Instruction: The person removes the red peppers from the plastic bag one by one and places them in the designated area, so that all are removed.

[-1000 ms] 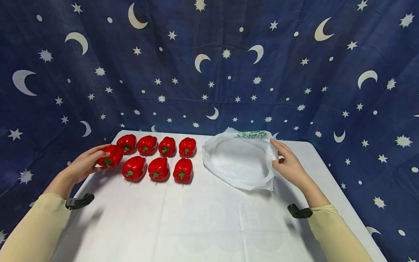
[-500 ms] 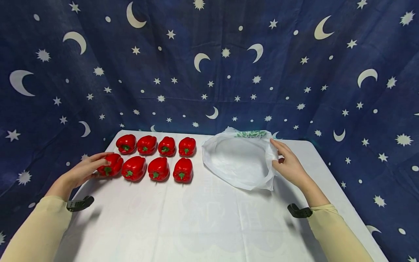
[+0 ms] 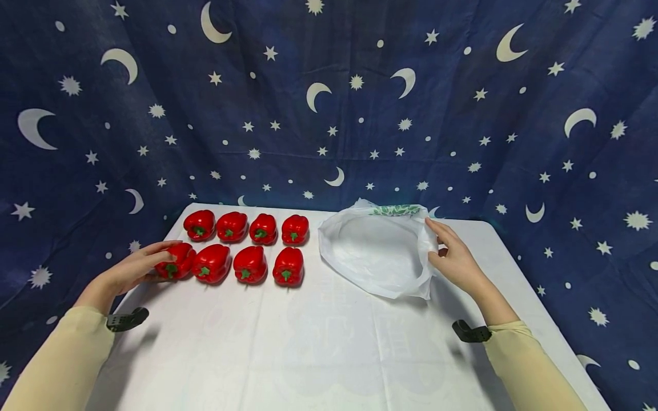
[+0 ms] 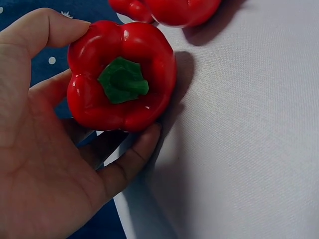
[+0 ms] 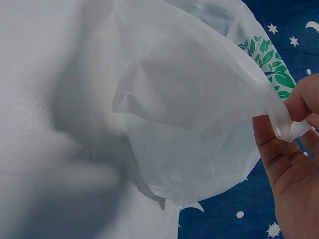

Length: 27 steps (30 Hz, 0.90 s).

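Note:
At the left end of the front row, a red bell pepper point(image 3: 177, 261) is gripped by my left hand point(image 3: 131, 268). The left wrist view has its green stem point(image 4: 123, 82) facing the camera, the thumb on one side and fingers curled around the other. My right hand point(image 3: 454, 258) pinches the right rim of a white plastic bag point(image 3: 349, 268) with green leaf print. In the right wrist view thumb and fingers point(image 5: 271, 154) hold a fold of the bag's edge. The bag's mouth stands wide, facing the head camera; no contents show.
Several more red bell peppers stand in two rows on the white-covered table point(image 3: 308, 342), such as one in front point(image 3: 288, 267) and one behind point(image 3: 295, 230). A dark blue curtain point(image 3: 329, 103) with moons and stars hangs behind and around the table.
My left hand has lowered the bell pepper to the left end of the front row, beside its neighbour. The right hand and the bag have stayed in place.

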Motion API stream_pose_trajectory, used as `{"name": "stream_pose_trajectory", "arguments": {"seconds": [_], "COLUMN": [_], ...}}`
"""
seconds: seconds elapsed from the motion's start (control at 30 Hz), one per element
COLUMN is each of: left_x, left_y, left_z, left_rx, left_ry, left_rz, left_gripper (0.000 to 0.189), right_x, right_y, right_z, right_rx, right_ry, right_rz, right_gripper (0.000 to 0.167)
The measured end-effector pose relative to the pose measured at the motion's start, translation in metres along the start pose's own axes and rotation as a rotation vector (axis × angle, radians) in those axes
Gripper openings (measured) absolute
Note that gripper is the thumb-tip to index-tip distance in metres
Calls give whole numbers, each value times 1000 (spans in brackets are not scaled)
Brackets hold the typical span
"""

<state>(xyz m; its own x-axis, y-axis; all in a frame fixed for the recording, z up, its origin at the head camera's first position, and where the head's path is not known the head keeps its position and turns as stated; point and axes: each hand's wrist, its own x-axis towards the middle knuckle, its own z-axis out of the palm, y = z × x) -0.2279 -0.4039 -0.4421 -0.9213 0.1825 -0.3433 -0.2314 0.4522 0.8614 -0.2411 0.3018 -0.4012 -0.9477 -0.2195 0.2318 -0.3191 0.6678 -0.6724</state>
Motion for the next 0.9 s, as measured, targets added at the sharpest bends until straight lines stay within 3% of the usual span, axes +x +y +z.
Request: {"name": "stream_pose_trajectory", "arguments": {"seconds": [0.6, 0.9], "left_x": [-3, -5], "left_y": [2, 6], "left_z": [1, 1], "left_rx": [-5, 25], "left_ry": [-39, -25], "left_rz": [-23, -38], "left_gripper": [83, 87], "right_x": [0, -1], "right_y": [0, -1], "right_z": [1, 0], "right_rx": [2, 9], "right_ry": [-4, -3], "right_rz": [-21, -20], "right_gripper": [79, 78]}}
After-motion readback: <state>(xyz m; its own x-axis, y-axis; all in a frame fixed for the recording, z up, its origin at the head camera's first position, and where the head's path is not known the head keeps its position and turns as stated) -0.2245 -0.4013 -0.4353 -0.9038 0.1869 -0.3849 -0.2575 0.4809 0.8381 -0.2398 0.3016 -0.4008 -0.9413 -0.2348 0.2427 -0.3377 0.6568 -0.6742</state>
